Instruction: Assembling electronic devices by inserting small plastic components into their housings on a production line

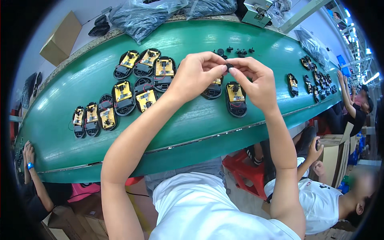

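Note:
My left hand (196, 76) and my right hand (256, 80) meet above the green bench. Thumbs and fingertips of both pinch a small round black part (229, 67), partly covered by the fingers. Right below my hands lies an open oval black housing (236, 100) with a yellow circuit board and thin red wires. Another such housing (213, 91) sits beside it, partly hidden by my left hand. Further left are several more oval housings with yellow boards (123, 94). Small loose black parts (242, 52) lie just beyond my hands.
The green bench (192, 132) curves across the view. More housings (318, 82) are grouped at the right, near a co-worker's arms (347, 90). Along the back are grey plastic bags (144, 18), a cardboard box (62, 38) and a machine (257, 12). A seated person (320, 200) is close on my right.

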